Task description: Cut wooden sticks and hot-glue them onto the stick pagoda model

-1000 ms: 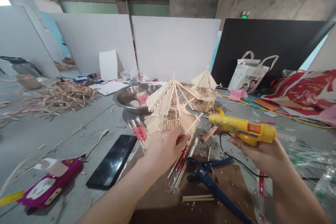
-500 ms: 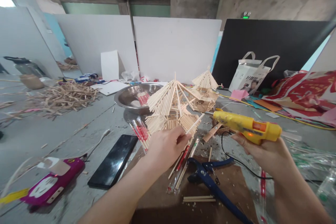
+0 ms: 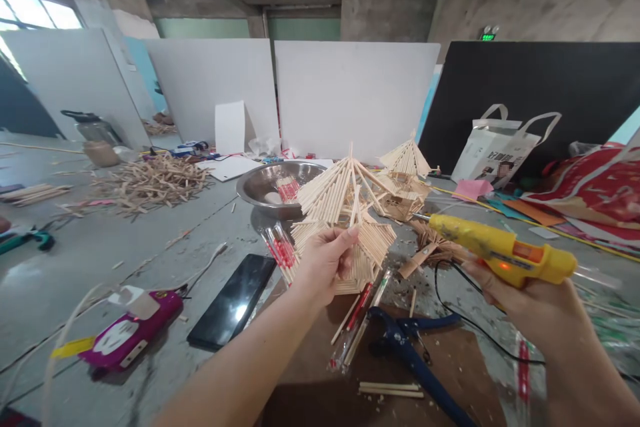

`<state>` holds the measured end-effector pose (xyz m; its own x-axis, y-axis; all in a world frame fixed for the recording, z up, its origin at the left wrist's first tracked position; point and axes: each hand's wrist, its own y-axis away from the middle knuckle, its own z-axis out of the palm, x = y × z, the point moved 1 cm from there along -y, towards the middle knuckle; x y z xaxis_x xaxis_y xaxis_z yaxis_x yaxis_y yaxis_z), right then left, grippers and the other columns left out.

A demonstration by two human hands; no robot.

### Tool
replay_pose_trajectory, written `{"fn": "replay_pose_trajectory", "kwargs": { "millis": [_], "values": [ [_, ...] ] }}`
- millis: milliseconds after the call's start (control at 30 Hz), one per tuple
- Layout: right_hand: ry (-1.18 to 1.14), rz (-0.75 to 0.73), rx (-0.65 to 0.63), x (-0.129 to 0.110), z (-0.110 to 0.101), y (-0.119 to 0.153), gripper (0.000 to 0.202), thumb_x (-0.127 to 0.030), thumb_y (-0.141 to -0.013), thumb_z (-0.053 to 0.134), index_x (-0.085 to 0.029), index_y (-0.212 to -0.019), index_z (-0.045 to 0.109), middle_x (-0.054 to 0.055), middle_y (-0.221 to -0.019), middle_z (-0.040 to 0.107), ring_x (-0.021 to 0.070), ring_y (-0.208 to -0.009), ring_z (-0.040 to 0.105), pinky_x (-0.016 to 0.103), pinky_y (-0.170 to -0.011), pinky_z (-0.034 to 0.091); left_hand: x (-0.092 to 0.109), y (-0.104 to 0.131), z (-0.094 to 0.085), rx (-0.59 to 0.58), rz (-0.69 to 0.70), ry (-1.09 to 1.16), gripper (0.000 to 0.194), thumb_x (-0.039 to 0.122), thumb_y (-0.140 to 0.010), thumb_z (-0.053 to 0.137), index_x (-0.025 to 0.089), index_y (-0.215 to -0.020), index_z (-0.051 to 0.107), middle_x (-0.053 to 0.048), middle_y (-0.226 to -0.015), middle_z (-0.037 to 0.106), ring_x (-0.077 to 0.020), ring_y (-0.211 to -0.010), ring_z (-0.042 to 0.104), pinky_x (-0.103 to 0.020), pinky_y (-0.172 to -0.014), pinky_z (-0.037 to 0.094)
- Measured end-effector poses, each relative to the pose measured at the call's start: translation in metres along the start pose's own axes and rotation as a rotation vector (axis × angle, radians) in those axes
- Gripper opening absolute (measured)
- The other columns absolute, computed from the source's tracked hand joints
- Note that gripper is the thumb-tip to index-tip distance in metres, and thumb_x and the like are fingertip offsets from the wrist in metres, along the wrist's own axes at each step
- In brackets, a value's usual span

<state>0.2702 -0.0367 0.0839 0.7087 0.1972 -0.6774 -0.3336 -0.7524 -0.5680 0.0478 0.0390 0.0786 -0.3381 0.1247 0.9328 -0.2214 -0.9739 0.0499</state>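
Note:
My left hand is closed in a pinch on a thin wooden stick, which stands nearly upright in front of the roof of a stick-built pavilion model. That roof has a gap between its slats on the right side. In my right hand is a yellow hot glue gun, its nozzle pointing left towards the models and an orange light glowing on its body. A second stick pavilion stands behind the first. Blue cutting pliers lie on the brown board below.
Packaged sticks lie on the board. A black phone and purple power strip are at left. Behind stand a metal bowl and a heap of sticks; a white bag is at right. The glue gun's cord trails across the floor.
My left hand has turned the stick from a rightward slant to nearly upright and raised it against the roof. The glue gun stays in my right hand, and the view has swung left.

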Motion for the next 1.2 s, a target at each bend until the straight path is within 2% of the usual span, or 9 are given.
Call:
{"fn": "replay_pose_trajectory", "kwargs": {
  "millis": [100, 267, 367, 567, 900, 1200],
  "values": [
    [-0.039, 0.051, -0.054, -0.001, 0.0, -0.001, 0.026, -0.045, -0.055, 0.06, -0.02, -0.06, 0.061, 0.001, -0.045, 0.056, 0.02, -0.051, 0.059, 0.025, -0.039, 0.045, 0.0, -0.003, -0.001, -0.016, -0.051, 0.061, 0.031, 0.039, -0.056, 0.066, 0.014, -0.056, 0.047, 0.008, -0.035, 0.039, -0.0008, -0.028, 0.03, -0.013, -0.029, 0.019],
    [-0.062, 0.1, -0.049, -0.005, 0.001, 0.0, 0.028, -0.048, -0.053, 0.06, -0.02, -0.056, 0.058, -0.002, -0.034, 0.045, 0.0188, -0.042, 0.054, 0.024, -0.029, 0.037, 0.001, -0.006, -0.003, -0.031, -0.042, 0.099, 0.028, 0.036, -0.059, 0.064, 0.013, -0.058, 0.049, 0.008, -0.035, 0.039, -0.0009, -0.027, 0.029, -0.014, -0.028, 0.02],
    [-0.055, 0.122, -0.062, -0.006, 0.001, 0.001, 0.029, -0.048, -0.053, 0.06, -0.02, -0.056, 0.057, -0.002, -0.032, 0.043, 0.016, -0.034, 0.048, 0.023, -0.025, 0.031, 0.003, -0.008, -0.005, -0.042, -0.045, 0.108, 0.027, 0.035, -0.059, 0.064, 0.014, -0.059, 0.049, 0.008, -0.035, 0.038, -0.0012, -0.027, 0.029, -0.014, -0.028, 0.019],
    [-0.029, 0.125, -0.063, -0.003, 0.002, 0.004, 0.029, -0.05, -0.055, 0.058, -0.021, -0.059, 0.058, -0.001, -0.034, 0.046, 0.0173, -0.037, 0.05, 0.024, -0.028, 0.033, 0.006, -0.011, -0.008, -0.036, -0.041, 0.097, 0.027, 0.034, -0.057, 0.065, 0.013, -0.059, 0.049, 0.007, -0.037, 0.039, -0.001, -0.027, 0.029, -0.015, -0.028, 0.019],
    [-0.02, 0.193, -0.085, -0.012, 0.002, 0.0, 0.027, -0.049, -0.05, 0.058, -0.022, -0.048, 0.053, -0.001, -0.031, 0.043, 0.0168, -0.033, 0.046, 0.025, -0.025, 0.03, 0.01, -0.011, -0.009, -0.003, -0.042, 0.105, 0.026, 0.031, -0.056, 0.067, 0.014, -0.06, 0.047, 0.007, -0.039, 0.04, -0.0014, -0.029, 0.033, -0.015, -0.029, 0.019],
    [-0.017, 0.154, -0.073, -0.01, 0.004, 0.002, 0.03, -0.051, -0.05, 0.059, -0.021, -0.048, 0.053, -0.002, -0.031, 0.043, 0.0141, -0.03, 0.043, 0.024, -0.025, 0.03, 0.009, -0.011, -0.009, -0.027, -0.047, 0.13, 0.026, 0.032, -0.057, 0.066, 0.013, -0.061, 0.048, 0.007, -0.038, 0.04, -0.0012, -0.029, 0.032, -0.016, -0.029, 0.019]
  ]
}}
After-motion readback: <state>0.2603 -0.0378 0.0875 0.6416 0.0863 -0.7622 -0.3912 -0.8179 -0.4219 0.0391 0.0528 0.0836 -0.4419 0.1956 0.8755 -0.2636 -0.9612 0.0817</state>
